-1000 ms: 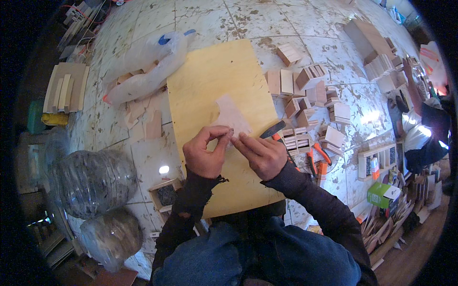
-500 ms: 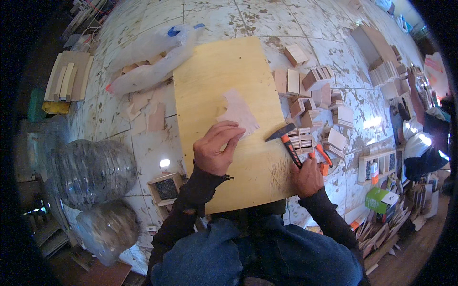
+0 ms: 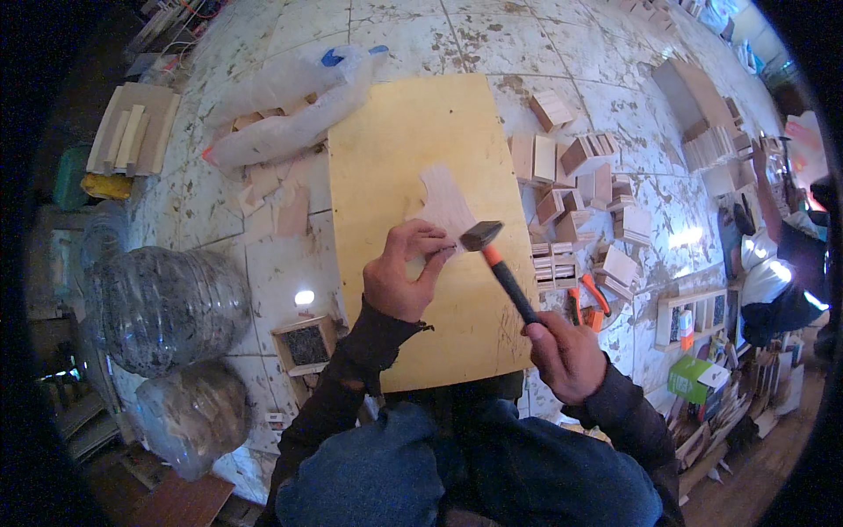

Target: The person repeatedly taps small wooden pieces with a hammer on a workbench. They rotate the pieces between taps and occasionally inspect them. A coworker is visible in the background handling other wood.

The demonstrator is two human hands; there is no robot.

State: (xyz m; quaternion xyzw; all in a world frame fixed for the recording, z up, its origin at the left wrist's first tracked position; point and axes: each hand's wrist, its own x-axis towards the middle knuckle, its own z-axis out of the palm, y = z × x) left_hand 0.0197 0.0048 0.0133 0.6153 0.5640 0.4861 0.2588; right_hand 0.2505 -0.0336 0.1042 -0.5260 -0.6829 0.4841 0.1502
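Note:
A yellow wooden board extends outward from my lap. On its middle lies a thin, pale wooden piece with a curved cut edge. My left hand rests at the piece's near end, thumb and fingers pinched on a tiny dark thing that looks like a nail. My right hand is wrapped round the black handle of a hammer. The hammer's head is right beside my left fingertips, over the piece's near right corner; whether it touches cannot be made out.
Stacked wooden blocks and orange-handled pliers lie right of the board. On the left are a plastic bag of wood pieces, loose offcuts, a small box of dark bits and large clear bags. Another person sits far right.
The hammer has swung up and leftward from the board's right edge to beside my left fingers, my right hand turning with it. My left hand keeps its pinch at the wooden piece.

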